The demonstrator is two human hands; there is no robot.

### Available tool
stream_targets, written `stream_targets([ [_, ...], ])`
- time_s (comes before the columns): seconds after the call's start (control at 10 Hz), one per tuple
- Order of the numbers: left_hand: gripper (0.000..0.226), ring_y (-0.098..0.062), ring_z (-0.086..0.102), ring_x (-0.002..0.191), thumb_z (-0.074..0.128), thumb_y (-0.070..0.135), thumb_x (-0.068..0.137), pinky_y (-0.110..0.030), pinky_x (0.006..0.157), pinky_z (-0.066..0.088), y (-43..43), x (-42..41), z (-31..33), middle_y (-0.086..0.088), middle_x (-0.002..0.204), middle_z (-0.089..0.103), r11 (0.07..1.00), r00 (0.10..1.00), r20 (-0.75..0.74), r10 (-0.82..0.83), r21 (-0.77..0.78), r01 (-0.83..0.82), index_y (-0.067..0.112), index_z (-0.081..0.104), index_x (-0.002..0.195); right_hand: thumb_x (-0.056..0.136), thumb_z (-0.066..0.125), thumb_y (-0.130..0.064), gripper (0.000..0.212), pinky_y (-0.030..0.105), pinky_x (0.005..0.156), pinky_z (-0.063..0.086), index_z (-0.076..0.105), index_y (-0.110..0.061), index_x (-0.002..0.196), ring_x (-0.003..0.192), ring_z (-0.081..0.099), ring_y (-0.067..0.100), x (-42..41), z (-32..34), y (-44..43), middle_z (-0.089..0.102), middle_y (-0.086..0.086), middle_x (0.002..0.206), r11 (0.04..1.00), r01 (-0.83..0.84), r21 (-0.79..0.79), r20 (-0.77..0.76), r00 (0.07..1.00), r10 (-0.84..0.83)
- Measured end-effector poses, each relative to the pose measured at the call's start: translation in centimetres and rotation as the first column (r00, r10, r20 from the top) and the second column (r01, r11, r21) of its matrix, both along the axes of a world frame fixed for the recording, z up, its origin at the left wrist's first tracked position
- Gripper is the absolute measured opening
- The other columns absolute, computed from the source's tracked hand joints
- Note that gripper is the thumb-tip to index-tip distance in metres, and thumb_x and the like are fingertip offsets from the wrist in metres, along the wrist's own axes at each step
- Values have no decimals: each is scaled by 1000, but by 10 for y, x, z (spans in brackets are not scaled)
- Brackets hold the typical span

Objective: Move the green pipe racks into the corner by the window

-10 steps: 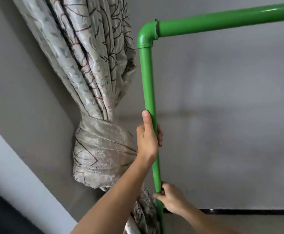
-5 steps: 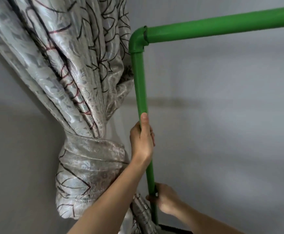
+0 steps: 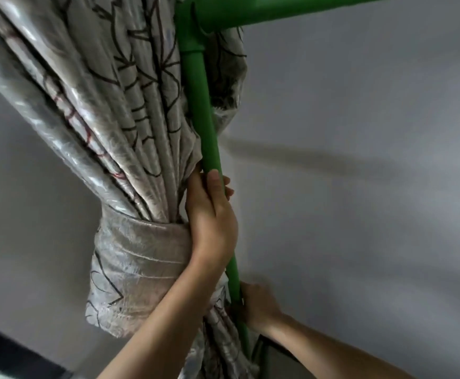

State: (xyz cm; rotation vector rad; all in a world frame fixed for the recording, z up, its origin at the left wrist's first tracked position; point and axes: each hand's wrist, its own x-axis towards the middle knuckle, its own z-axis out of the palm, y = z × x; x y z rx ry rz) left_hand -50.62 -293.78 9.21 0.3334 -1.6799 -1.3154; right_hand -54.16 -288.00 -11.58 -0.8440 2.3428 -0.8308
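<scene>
While the head camera looks at a grey wall [image 3: 360, 105], the green pipe rack [image 3: 200, 110] fills the middle of the view. Its upright pipe runs from an elbow joint [image 3: 189, 26] near the top edge down to the bottom, slightly tilted, and a horizontal pipe [image 3: 278, 8] leaves the elbow toward the right. The upright lies directly against a tied curtain [image 3: 108, 110] (pale fabric with dark branch lines), which hangs just to its left and is gathered by a wide band [image 3: 138, 263] of the same fabric.

The left hand [image 3: 212, 217] is closed around the upright about halfway up, with the thumb lying along the pipe and pointing up. The right hand [image 3: 259, 305] grips the same pipe lower down, from the right side, with its fingers wrapped behind it. Both forearms enter from the bottom edge. At the lower left a dark strip [image 3: 18, 351] crosses the corner of the view.
</scene>
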Motion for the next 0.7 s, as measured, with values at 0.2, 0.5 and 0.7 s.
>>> stream_targets([
  [0.2, 46, -1, 59, 78, 34, 20, 98, -28, 82, 52, 7, 13, -9, 0, 99, 60, 976, 995, 104, 5, -218, 18, 9, 29, 142, 91, 46, -44, 36, 41, 90, 53, 58, -25, 118, 105, 64, 28, 16, 3, 8, 68, 5, 120, 997, 77, 20, 48, 996, -78],
  [0.5, 57, -26, 48, 131, 41, 19, 94, -45, 105, 43, 0, 67, -19, -15, 144, 45, 935, 947, 270, -172, -258, 243, 25, 18, 146, 89, 62, -26, 28, 27, 74, 50, 64, -19, 116, 86, 64, 14, 71, 18, 59, 69, -4, 99, 949, 290, -124, 6, 957, -291],
  [0.7, 62, -36, 52, 116, 54, 17, 84, -45, 97, 45, 5, 119, -37, -18, 132, 49, 893, 923, 324, -207, -323, 314, 12, 29, 141, 87, 69, -10, 21, 19, 62, 47, 69, -30, 79, 66, 68, 7, 149, 60, 133, 71, -7, 66, 767, 463, -444, 31, 863, -504],
])
